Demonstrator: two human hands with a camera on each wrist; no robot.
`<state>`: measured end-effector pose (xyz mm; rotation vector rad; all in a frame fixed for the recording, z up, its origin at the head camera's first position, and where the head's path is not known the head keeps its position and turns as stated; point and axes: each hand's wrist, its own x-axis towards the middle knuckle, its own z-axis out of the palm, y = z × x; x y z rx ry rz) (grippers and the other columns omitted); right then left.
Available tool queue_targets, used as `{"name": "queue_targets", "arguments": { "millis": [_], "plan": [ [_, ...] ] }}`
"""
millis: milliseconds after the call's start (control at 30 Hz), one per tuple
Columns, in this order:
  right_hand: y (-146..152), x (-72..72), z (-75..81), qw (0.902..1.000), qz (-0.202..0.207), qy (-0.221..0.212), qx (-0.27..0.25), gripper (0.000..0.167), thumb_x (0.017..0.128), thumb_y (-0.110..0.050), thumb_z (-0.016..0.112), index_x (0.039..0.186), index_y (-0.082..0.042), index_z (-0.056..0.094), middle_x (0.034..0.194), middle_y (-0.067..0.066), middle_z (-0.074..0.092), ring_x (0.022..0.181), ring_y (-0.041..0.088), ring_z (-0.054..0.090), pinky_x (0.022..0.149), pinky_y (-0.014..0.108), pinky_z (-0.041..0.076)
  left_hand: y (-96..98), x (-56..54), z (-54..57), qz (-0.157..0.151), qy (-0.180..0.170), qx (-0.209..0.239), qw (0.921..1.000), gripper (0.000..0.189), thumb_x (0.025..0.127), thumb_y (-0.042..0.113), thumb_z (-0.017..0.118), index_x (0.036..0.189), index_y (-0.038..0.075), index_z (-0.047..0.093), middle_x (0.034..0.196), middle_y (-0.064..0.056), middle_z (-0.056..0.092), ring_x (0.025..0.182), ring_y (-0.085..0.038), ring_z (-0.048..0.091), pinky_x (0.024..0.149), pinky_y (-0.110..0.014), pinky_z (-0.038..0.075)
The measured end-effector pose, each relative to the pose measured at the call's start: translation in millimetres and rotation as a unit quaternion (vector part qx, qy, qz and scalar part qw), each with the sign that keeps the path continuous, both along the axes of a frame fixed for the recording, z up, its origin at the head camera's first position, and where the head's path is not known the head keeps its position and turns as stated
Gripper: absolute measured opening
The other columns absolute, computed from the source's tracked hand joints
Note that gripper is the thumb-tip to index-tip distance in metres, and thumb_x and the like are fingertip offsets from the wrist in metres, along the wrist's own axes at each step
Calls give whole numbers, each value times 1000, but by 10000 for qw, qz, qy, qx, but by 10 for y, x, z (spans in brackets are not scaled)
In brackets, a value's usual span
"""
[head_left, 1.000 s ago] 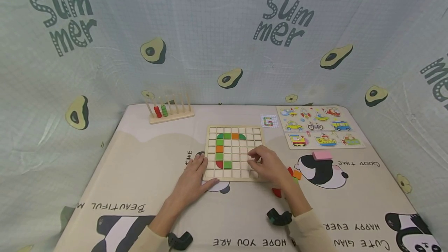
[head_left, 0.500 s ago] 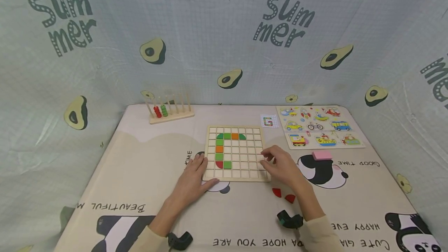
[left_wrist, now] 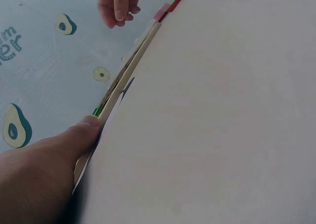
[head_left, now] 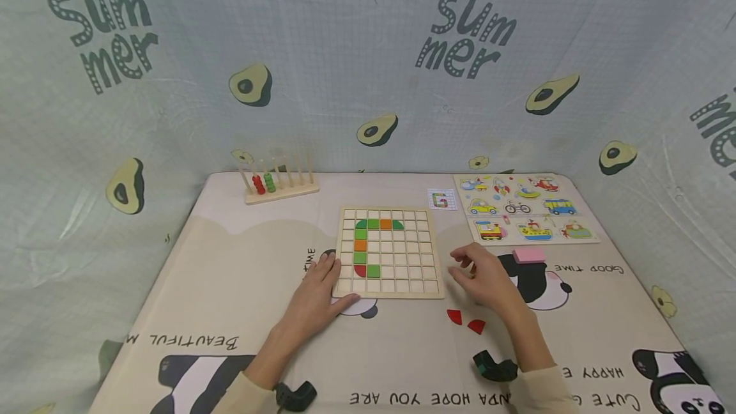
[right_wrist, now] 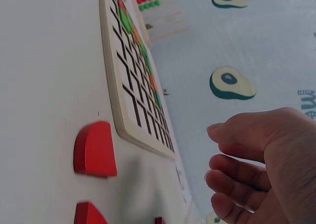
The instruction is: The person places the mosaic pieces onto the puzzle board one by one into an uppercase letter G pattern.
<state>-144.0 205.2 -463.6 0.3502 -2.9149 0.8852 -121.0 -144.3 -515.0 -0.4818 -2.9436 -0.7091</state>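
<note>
A square wooden grid board (head_left: 408,268) lies on the table, with green, orange and red tiles (head_left: 361,234) forming a C-like outline in its cells. My left hand (head_left: 313,292) rests against the board's lower left corner, its thumb along the near edge. To the right of the board hovers my right hand (head_left: 483,276), fingers loosely bent. In the right wrist view a gap shows between thumb and fingers (right_wrist: 237,177), with nothing held there. Two red quarter-round tiles (head_left: 454,317) lie below this hand. The orange and green loose tiles seen earlier are hidden behind it.
A small pattern card (head_left: 442,199) lies behind the board. Farther right are a vehicle picture puzzle (head_left: 526,209) and a pink block (head_left: 529,255). A wooden peg stand (head_left: 282,191) with red and green beads stands at the back left. Black devices (head_left: 296,395) are near both wrists.
My right hand has drawn away from the board to the right, over the loose tiles, uncovering a second red tile. The left hand and the tiles on the board stay put.
</note>
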Motion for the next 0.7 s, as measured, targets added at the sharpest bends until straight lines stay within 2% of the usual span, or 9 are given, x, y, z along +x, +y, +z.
{"name": "queue_targets", "arguments": {
  "millis": [133, 700],
  "plan": [
    [101, 24, -16, 9999, -67, -41, 111, 31, 90, -20, 72, 118, -8, 66, 103, 5, 65, 88, 17, 56, 73, 24, 53, 1, 3, -1, -6, -3, 5, 10000, 89, 88, 57, 68, 149, -3, 43, 159, -20, 38, 150, -37, 33, 125, -51, 28],
    [445, 114, -124, 9985, -412, -151, 330, 33, 89, -22, 73, 119, -8, 66, 109, 7, 66, 94, 19, 58, 78, 28, 56, 2, 3, -13, 11, -62, -19, 10000, 90, 88, 58, 68, 150, -2, 42, 160, -19, 37, 151, -36, 31, 125, -50, 28]
  ]
}}
